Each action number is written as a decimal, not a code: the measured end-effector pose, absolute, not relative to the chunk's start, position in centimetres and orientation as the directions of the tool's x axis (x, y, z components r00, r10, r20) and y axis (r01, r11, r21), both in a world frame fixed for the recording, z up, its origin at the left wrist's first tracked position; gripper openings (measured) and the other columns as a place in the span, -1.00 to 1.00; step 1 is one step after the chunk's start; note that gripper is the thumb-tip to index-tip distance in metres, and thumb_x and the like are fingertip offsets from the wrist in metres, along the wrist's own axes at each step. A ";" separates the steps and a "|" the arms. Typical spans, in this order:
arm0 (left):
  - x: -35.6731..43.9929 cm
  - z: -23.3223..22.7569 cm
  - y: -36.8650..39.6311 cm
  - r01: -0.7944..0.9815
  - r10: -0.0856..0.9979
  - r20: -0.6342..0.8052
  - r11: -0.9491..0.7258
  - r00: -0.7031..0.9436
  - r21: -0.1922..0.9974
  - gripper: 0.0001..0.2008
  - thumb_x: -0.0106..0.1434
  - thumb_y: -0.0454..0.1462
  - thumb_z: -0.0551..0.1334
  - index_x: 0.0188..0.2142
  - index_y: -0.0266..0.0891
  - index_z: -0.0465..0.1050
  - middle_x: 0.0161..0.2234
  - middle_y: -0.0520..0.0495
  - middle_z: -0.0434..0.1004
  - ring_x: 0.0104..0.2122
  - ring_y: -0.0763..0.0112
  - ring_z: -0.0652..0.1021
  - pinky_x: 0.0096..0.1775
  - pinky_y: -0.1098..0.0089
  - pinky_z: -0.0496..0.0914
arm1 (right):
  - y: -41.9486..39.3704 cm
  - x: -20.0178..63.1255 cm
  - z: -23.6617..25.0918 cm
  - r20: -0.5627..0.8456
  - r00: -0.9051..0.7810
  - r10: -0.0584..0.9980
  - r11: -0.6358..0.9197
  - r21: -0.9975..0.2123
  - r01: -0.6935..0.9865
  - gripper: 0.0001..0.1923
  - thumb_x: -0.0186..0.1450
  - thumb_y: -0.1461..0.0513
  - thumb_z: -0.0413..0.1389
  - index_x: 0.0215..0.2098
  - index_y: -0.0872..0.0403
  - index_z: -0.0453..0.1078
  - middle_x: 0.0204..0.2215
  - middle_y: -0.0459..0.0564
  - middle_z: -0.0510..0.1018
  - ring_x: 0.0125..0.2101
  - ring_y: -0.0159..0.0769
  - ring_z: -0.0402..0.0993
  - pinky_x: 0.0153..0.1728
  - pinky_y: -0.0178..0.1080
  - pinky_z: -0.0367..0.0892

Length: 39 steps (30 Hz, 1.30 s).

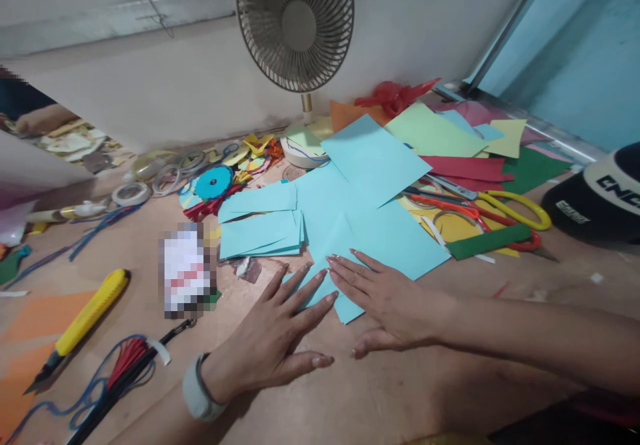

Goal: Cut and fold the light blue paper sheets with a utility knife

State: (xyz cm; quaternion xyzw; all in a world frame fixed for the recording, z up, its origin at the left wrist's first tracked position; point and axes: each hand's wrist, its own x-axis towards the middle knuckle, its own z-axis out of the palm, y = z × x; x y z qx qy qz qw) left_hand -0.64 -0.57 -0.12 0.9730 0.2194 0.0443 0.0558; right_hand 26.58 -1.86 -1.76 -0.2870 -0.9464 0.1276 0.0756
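Observation:
My left hand (295,328) lies with fingers spread, its fingertips at the lower edge of light-blue paper (320,198). Beside it, my right hand (380,298) rests flat, fingers stretched over the lower part of the same paper. Neither hand grips anything. A light-blue sheet (375,155) lies on top further back. Left of it sits a small stack of cut light-blue pieces (260,232). Under my hands, the lower ends of the paper are partly hidden.
Scissors (515,212) and coloured paper lie at the right, near a black-and-white cap-like item (595,198). A fan (300,25) stands at the back. On the left are a yellow cutter knife (93,312), tape rolls (131,194), blue cord (103,228) and a blurred-out card (186,272).

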 end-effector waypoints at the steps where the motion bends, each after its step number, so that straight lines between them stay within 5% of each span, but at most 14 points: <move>1: -0.6 -0.1 -0.6 0.422 0.433 0.059 -0.896 0.900 0.133 -0.17 0.33 0.21 0.09 0.43 -0.05 -0.11 0.43 -0.12 -0.17 0.39 -0.09 -0.06 0.32 -0.15 -0.23 | -1.7 26.8 -1.7 0.057 -0.826 0.561 0.801 -0.291 0.524 0.00 0.36 -0.22 -0.10 0.39 0.43 -0.13 0.40 0.36 -0.12 0.41 -0.09 -0.49 0.38 0.07 -0.45; 12: -2.0 0.4 -1.1 0.427 0.433 0.051 -0.898 0.900 0.101 -0.16 0.35 0.19 0.10 0.44 -0.11 -0.12 0.43 -0.19 -0.20 0.38 0.00 0.03 0.35 -0.01 -0.28 | -2.4 29.3 -1.2 -0.016 -0.785 0.619 0.758 -0.251 0.602 0.12 0.29 -0.32 -0.14 0.40 0.44 -0.15 0.39 0.46 -0.09 0.41 0.04 -0.42 0.33 0.19 -0.54; 22: -5.2 2.0 -3.0 0.503 0.502 -0.044 -0.857 0.864 0.109 -0.17 0.38 0.14 0.10 0.45 -0.10 -0.24 0.40 -0.19 -0.08 0.37 0.03 0.07 0.35 -0.01 -0.29 | -2.5 29.6 -2.2 0.122 -0.789 0.602 0.795 -0.174 0.581 0.14 0.26 -0.35 -0.13 0.43 0.34 -0.20 0.36 0.42 0.06 0.39 0.11 -0.19 0.32 0.27 -0.37; 28: -5.3 2.3 -3.2 0.534 0.525 -0.103 -0.838 0.845 0.108 -0.19 0.39 0.14 0.08 0.44 -0.09 -0.20 0.41 -0.19 -0.13 0.39 0.07 0.03 0.35 0.00 -0.27 | -2.6 30.4 -1.5 0.155 -0.753 0.639 0.769 -0.095 0.633 0.06 0.29 -0.32 -0.14 0.38 0.36 -0.02 0.31 0.45 0.16 0.37 0.13 -0.06 0.32 0.26 -0.34; 39: -5.5 2.5 -3.2 0.519 0.510 -0.110 -0.851 0.853 0.077 -0.21 0.39 0.11 0.12 0.44 -0.09 -0.17 0.41 -0.18 -0.11 0.38 0.03 0.03 0.35 -0.04 -0.18 | -3.2 24.4 0.0 0.092 -0.852 0.515 0.837 -0.271 0.476 0.00 0.33 -0.29 -0.15 0.36 0.37 0.05 0.34 0.39 0.07 0.39 0.01 -0.12 0.36 0.18 -0.38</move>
